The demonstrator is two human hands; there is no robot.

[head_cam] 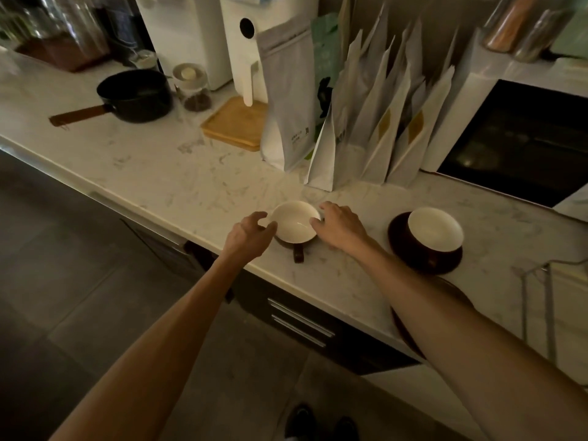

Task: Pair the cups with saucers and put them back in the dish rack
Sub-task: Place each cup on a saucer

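Note:
A brown cup [296, 222] with a white inside stands on the marble counter near its front edge, its handle [298, 253] pointing toward me. My left hand [248, 237] grips the cup's left rim and my right hand [340, 226] holds its right rim. To the right, a second matching cup [434, 230] sits on a dark brown saucer [401, 237]. Another brown saucer [399, 324] lies at the counter edge, mostly hidden under my right forearm. The wire dish rack [541, 272] shows at the far right.
Several upright paper bags [375, 132] stand behind the cups. A small oven [521, 138] is at the back right. A black saucepan [133, 95], a glass jar [194, 87] and a wooden board [237, 124] sit at the back left. Drawers lie below the counter edge.

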